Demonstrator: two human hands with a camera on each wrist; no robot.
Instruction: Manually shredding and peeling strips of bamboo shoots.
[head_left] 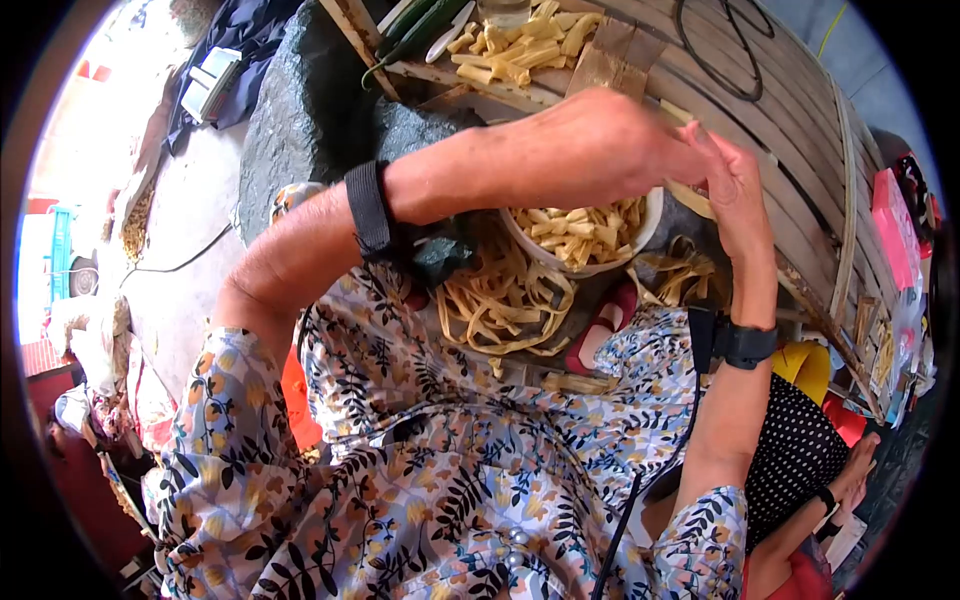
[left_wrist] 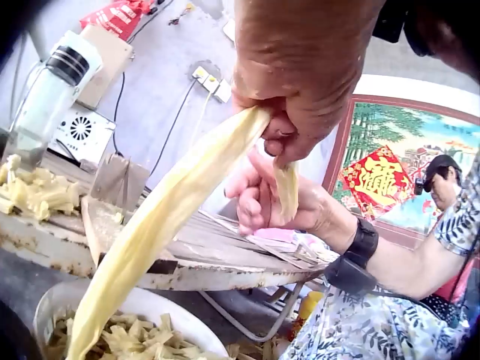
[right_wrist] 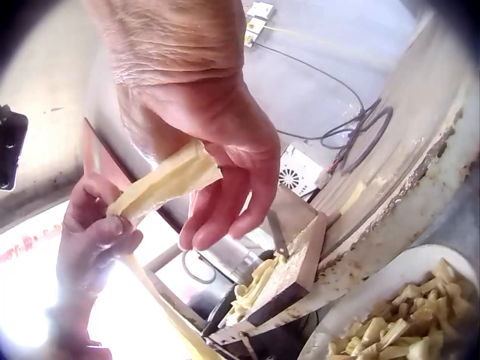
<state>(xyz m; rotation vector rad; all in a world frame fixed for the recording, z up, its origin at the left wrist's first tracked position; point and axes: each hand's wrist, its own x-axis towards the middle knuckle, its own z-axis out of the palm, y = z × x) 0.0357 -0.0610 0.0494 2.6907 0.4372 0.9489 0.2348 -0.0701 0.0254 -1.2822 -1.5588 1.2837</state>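
My left hand (left_wrist: 300, 82) pinches a long pale-yellow strip (left_wrist: 161, 199) between thumb and fingers; its long part hangs down and a short end sticks out. Close by, my right hand (right_wrist: 214, 135) has loosely bent fingers, and the strip's short end (right_wrist: 169, 184) lies across it near the thumb side. Whether the thumb presses that end I cannot tell. In the head view both hands meet at the upper right, left (head_left: 620, 145) and right (head_left: 738, 195). Below them stands a white bowl (head_left: 655, 215) of cut yellow pieces (head_left: 580, 235).
Long strips (head_left: 505, 300) lie in a heap beside the bowl. A slatted table (head_left: 790, 130) with a rusty edge carries more cut pieces (head_left: 530, 50), a wooden block (head_left: 615, 60), a black cable (head_left: 700, 65) and green cucumbers (head_left: 415, 35). Another person's arm (head_left: 815, 505) shows at lower right.
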